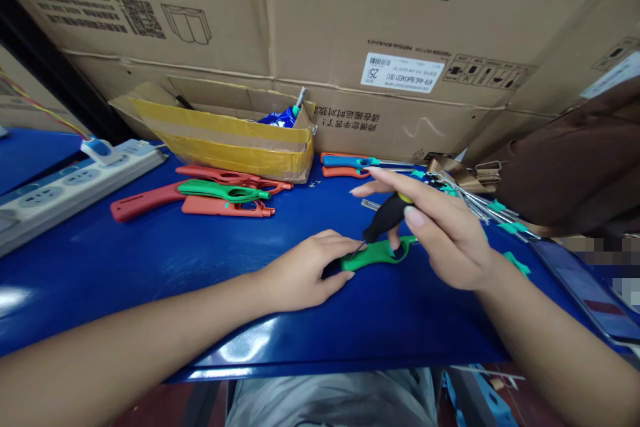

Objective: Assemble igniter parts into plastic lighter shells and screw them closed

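My left hand [305, 273] rests on the blue table [150, 260], its fingers pressed on the near end of a green plastic lighter body [375, 253] that lies flat. My right hand [435, 227] grips a screwdriver with a black handle [387, 213], its tip pointing down at the green body just beside my left fingertips. The right index finger is stretched out above the handle.
Red and green lighter bodies [210, 193] lie at the back left, beside a small open cardboard box [235, 140]. A white power strip [65, 183] sits far left. More lighters [360, 163] and metal tubes [480, 203] lie behind my right hand. A phone [585, 287] lies at right. Large cartons form the back wall.
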Demonstrator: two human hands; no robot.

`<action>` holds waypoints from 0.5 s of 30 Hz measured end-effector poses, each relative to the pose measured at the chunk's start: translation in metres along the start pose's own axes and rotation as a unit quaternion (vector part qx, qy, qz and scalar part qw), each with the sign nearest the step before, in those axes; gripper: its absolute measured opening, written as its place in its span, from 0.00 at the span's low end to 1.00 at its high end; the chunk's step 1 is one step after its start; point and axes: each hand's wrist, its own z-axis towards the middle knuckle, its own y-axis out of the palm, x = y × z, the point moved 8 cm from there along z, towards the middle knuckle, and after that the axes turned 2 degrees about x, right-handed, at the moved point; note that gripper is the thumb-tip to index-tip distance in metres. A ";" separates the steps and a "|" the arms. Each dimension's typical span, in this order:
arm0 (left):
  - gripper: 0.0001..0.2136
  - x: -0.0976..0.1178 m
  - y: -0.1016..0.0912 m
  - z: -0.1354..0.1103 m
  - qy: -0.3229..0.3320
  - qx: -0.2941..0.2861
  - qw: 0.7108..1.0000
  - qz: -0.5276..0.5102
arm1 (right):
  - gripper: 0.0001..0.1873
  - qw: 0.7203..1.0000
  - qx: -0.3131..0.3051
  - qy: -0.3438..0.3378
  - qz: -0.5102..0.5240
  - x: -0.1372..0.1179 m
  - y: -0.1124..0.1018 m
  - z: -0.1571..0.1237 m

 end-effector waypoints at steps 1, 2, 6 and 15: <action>0.21 0.000 0.000 0.000 0.001 0.000 1.000 0.000 | 0.22 1.000 -0.001 0.019 0.024 0.003 0.000 0.000; 0.21 0.000 0.000 0.000 0.003 -0.001 1.000 0.000 | 0.19 1.000 0.012 0.020 0.017 0.004 -0.002 0.001; 0.17 0.001 0.000 0.000 0.003 -0.003 1.000 -0.002 | 0.16 0.982 0.087 -0.082 -0.150 -0.011 -0.011 -0.002; 0.18 0.000 0.000 0.000 0.001 -0.007 1.000 0.003 | 0.14 0.990 0.079 -0.036 -0.109 -0.007 -0.010 0.000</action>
